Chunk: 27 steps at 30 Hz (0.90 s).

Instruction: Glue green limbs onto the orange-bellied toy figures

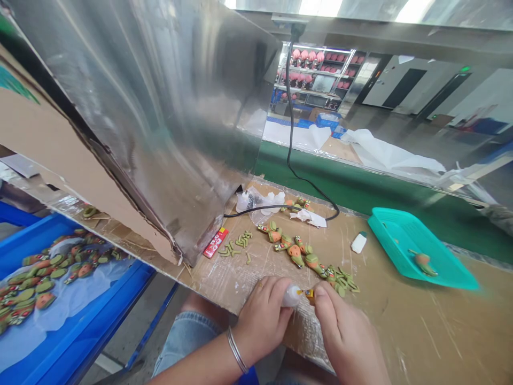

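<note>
My left hand [262, 320], with a bangle at the wrist, is closed round a small white squeeze bottle [291, 295] at the near edge of the cardboard-topped table [420, 321]. Its nozzle touches a tiny orange-and-yellow piece [309, 293] that my right hand [344, 331] pinches between its fingertips. Just beyond both hands lies a row of green-and-orange turtle figures [298, 251] and loose green limb parts [343, 282].
A teal tray [401, 235] with one figure stands at the right. A blue bin [76, 331] full of figures sits low on the left. A large metal hood [160, 117] looms over the left. A black cable [290, 133], a red packet [215, 243] and a second white bottle [358, 243] lie on the table.
</note>
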Motion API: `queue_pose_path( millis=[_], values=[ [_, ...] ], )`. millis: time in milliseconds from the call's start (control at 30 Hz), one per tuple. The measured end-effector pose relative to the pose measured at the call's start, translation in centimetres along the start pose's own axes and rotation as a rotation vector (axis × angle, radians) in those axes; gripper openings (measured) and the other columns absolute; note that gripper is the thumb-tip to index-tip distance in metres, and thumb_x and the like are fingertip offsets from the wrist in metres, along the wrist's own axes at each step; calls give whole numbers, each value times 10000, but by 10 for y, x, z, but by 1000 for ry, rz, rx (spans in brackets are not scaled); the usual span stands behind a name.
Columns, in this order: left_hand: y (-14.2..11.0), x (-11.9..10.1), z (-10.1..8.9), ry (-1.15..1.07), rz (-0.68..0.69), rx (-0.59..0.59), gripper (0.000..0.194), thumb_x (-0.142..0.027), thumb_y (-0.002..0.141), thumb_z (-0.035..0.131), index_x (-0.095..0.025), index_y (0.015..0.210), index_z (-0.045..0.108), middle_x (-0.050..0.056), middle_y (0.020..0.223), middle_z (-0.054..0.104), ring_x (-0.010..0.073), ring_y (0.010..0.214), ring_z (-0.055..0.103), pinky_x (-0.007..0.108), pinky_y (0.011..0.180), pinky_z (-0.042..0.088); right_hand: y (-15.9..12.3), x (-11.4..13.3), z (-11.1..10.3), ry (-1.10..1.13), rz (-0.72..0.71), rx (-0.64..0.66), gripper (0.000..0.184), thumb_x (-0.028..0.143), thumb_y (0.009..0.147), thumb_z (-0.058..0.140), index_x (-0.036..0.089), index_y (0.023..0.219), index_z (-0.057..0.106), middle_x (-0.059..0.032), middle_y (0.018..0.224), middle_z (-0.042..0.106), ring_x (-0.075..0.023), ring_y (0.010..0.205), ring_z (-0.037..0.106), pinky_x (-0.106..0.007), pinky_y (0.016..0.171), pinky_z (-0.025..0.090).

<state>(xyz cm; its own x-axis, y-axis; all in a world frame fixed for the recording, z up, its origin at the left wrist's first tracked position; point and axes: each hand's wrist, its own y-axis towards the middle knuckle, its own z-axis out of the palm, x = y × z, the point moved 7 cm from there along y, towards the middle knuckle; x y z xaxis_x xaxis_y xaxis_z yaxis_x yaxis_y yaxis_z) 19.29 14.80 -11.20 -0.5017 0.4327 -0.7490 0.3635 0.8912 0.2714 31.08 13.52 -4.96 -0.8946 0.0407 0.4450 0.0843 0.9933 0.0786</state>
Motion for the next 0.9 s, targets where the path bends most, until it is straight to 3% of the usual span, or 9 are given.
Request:
queue_pose_path(
  millis=[900],
  values=[
    [1,0,0,-4,5,6,361,-182,835,483,-232,1190,442,87,1078,606,269,1007,548,461,838,481,4,-3,6,8,-72,63,438,485,935,183,257,687,463,28,548,558,-194,502,555,-272,468,327]
  ],
)
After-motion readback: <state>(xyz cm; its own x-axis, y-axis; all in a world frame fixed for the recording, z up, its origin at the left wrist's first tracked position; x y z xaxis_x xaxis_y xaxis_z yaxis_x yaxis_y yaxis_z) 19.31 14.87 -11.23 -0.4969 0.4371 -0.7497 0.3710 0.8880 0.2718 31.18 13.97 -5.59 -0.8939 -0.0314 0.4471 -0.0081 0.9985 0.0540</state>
